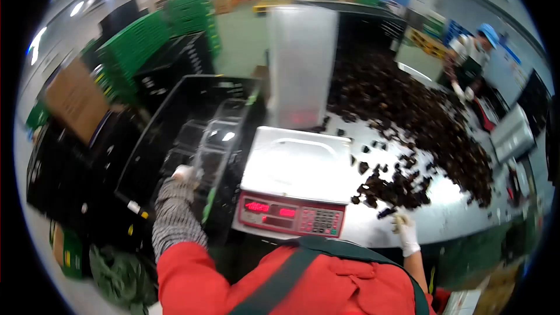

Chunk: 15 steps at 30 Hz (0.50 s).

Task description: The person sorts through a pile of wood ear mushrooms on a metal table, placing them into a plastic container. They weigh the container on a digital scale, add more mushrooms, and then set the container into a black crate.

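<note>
My left hand [184,175], in a white glove, reaches into a black crate [153,134] on the left. It is at the near edge of the clear plastic boxes [216,146] inside; blur and the sleeve hide its fingers. My right hand [406,234], also gloved, is low over the metal table with its fingers apart, just below a small heap of dark brown pieces [396,188]. Between my hands stands a red digital scale [290,217] with a lit red display. Its metal pan [297,163] carries nothing.
Behind the scale rises a tall pale box-like block [300,64]. A large pile of dark pieces [402,99] spreads over the table [437,221]. At the far right a person [469,61] in a blue cap works. Green crates [137,38] and a cardboard box [76,100] stand left.
</note>
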### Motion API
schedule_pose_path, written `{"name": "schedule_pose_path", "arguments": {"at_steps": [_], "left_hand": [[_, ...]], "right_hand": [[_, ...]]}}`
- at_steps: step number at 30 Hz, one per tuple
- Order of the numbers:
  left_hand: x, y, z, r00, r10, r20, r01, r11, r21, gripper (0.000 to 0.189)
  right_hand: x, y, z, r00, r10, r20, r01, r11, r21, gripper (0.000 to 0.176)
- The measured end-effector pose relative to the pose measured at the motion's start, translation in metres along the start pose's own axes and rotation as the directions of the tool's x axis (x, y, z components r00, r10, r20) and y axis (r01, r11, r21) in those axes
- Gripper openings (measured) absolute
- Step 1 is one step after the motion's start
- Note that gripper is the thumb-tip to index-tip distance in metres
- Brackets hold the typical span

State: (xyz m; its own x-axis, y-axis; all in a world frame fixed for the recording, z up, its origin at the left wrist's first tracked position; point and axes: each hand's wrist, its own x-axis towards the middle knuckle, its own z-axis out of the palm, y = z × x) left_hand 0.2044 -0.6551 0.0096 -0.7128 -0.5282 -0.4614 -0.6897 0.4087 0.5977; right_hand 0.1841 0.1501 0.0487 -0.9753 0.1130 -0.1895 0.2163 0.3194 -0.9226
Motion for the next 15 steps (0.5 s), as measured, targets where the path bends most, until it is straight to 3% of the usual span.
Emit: {"name": "schedule_pose_path", "arguments": {"at_steps": [1,2,3,4,5,6,7,8,9,10,11,12,14,15], "left_hand": [[0.005,0.005,0.013,0.994,-0.097,-0.046,0.089,0.985,-0.151,0.034],[0.02,0.001,0.002,0.991,-0.124,-0.05,0.124,0.992,0.002,0.038],[0.038,0.004,-0.017,0.993,-0.102,-0.053,0.114,0.92,0.376,0.043],[0.058,0.014,-0.034,0.998,-0.012,-0.067,0.057,0.69,0.721,0.049],[0.073,0.042,-0.044,0.98,0.162,-0.118,0.005,0.569,0.822,0.055],[-0.018,0.152,-0.037,0.909,0.278,-0.31,0.003,0.741,0.672,0.052],[0.007,0.186,-0.046,0.798,0.501,-0.335,-0.187,0.734,0.652,0.048],[-0.017,0.246,-0.046,0.642,0.699,-0.315,-0.459,0.679,0.573,0.046],[-0.04,0.303,-0.043,0.517,0.787,-0.338,-0.603,0.614,0.509,0.044],[-0.026,0.343,-0.043,0.228,0.888,-0.398,-0.758,0.419,0.5,0.039],[-0.054,0.396,-0.037,0.123,0.911,-0.393,-0.796,0.327,0.509,0.037],[-0.069,0.441,-0.032,-0.079,0.937,-0.34,-0.777,0.156,0.61,0.038],[-0.108,0.519,-0.019,-0.387,0.896,-0.218,-0.606,-0.069,0.793,0.041],[-0.108,0.551,-0.016,-0.441,0.875,-0.202,-0.545,-0.083,0.834,0.042]], "right_hand": [[-0.019,-0.017,0.009,0.995,0.095,0.006,-0.095,0.995,-0.028,0.02],[-0.022,0.0,0.015,0.994,0.097,0.042,-0.099,0.993,0.056,0.019],[-0.027,0.003,0.025,0.988,0.152,-0.023,-0.154,0.985,-0.074,0.021],[-0.021,0.032,0.035,0.997,-0.018,-0.078,0.001,0.976,-0.218,0.022],[-0.024,0.027,0.043,0.959,-0.25,-0.131,0.162,0.868,-0.469,0.02],[-0.023,0.017,0.05,0.958,-0.25,-0.14,0.151,0.855,-0.496,0.017],[-0.022,0.008,0.059,0.919,-0.356,-0.171,0.199,0.791,-0.579,0.013],[-0.017,0.011,0.065,0.866,-0.473,-0.164,0.285,0.735,-0.615,0.01],[-0.012,0.012,0.068,0.822,-0.547,-0.158,0.343,0.696,-0.631,0.007],[-0.009,0.014,0.07,0.816,-0.554,-0.165,0.338,0.69,-0.64,0.005],[-0.007,0.014,0.071,0.808,-0.563,-0.173,0.335,0.68,-0.652,0.004],[-0.007,0.014,0.07,0.794,-0.58,-0.182,0.348,0.68,-0.645,0.002],[-0.008,0.008,0.07,0.779,-0.598,-0.191,0.349,0.665,-0.66,0.002],[-0.009,0.005,0.069,0.77,-0.604,-0.206,0.356,0.675,-0.647,0.002]]}}
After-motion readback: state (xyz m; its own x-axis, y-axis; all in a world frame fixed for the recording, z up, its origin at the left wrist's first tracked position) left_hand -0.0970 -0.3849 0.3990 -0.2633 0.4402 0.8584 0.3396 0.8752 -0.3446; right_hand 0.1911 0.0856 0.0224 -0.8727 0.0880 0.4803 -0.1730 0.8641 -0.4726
